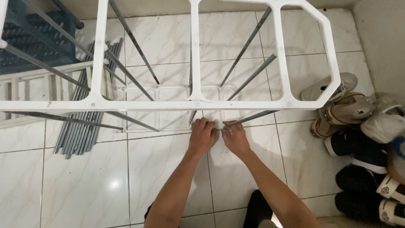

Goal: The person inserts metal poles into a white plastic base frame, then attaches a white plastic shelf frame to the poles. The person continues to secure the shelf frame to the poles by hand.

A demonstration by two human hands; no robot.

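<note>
A white plastic rack frame (pixel 101 105) stands close under the camera, joined by grey metal rods to a lower white frame (pixel 126 126) on the tiled floor. My left hand (pixel 202 136) presses on the front edge of the lower frame. My right hand (pixel 236 137) is right beside it, fingers closed around the bottom end of a grey rod (pixel 253 116) where it meets that frame. Both hands nearly touch each other.
A bundle of several loose grey rods (pixel 82 126) lies on the floor at left, beside another white frame piece (pixel 25 76). A pile of shoes (pixel 363 126) fills the right side along the wall. A dark crate (pixel 25 42) sits at top left.
</note>
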